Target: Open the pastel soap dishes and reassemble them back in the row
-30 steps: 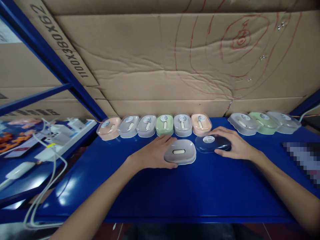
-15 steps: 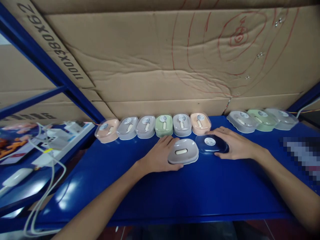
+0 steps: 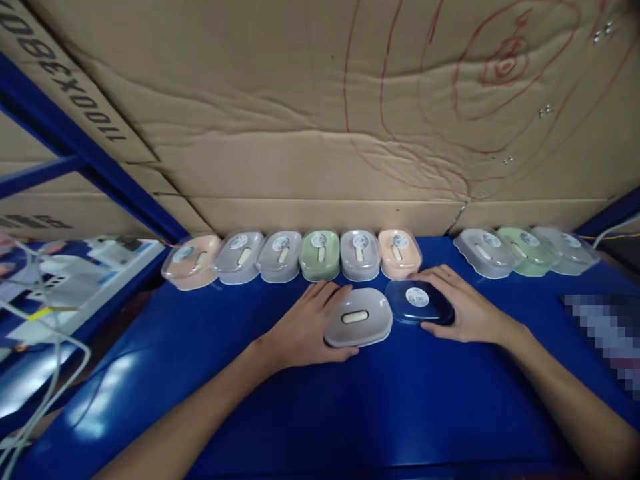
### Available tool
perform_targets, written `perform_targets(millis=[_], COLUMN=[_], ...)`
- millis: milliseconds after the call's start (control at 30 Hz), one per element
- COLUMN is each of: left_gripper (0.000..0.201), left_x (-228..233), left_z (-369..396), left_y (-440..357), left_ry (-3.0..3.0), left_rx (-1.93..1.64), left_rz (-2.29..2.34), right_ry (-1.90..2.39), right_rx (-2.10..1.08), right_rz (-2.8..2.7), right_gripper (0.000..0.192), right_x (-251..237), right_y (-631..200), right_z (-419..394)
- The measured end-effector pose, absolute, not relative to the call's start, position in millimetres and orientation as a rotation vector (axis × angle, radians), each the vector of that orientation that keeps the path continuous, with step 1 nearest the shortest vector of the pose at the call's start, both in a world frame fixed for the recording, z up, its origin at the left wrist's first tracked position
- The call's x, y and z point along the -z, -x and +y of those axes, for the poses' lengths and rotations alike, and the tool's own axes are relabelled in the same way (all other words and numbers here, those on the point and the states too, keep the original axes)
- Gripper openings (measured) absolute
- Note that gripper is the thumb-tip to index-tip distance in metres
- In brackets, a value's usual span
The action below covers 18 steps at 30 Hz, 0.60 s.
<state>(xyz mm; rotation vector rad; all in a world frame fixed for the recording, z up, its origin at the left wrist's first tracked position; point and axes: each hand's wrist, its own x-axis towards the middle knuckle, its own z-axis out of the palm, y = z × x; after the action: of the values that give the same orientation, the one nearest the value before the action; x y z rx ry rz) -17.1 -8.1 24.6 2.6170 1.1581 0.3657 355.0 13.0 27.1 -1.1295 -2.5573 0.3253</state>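
My left hand (image 3: 305, 327) grips the left side of a grey soap-box base (image 3: 359, 318) with a slot in its middle, resting on the blue shelf (image 3: 410, 400). Just to its right lies a clear lid (image 3: 416, 301) with a round sticker, and my right hand (image 3: 463, 305) holds its right edge. Base and lid sit side by side, nearly touching. Behind them stands a row of several closed soap boxes (image 3: 320, 255) in peach, grey and green.
Three more closed boxes (image 3: 525, 248) stand at the back right. A cardboard wall (image 3: 320, 120) with red scribbles closes the back. Blue frame bars (image 3: 100, 167) rise at the left, with cables and white packages (image 3: 60, 293) on the neighbouring shelf. A blurred patch lies at the right.
The view has tilted and shifted a little. Both hands keep their hold; the base and lid have slid slightly closer to me and leftward.
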Motion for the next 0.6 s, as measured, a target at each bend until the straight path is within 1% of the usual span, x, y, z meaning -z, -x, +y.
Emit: perform_targets(millis=[267,433,600], left_gripper=[0.108,0.106,0.109], left_x=[-27,-25,-20], left_z=[-6,-10,-11], left_y=[20,20,19], left_ry=[-2.620,-2.594,-2.608], left_rx=[-0.380,-0.418,-0.430], left_rz=[1.131,1.165,1.151], right_ry=[1.189,1.149,1.156], right_rx=[-0.322,-0.310,-0.256], right_rz=[-2.532,-2.574,-2.633], right_gripper=[0.079,0.077,0.075], right_x=[-18,-26,-36], right_y=[-355,-355,-353], right_z=[8,11,11])
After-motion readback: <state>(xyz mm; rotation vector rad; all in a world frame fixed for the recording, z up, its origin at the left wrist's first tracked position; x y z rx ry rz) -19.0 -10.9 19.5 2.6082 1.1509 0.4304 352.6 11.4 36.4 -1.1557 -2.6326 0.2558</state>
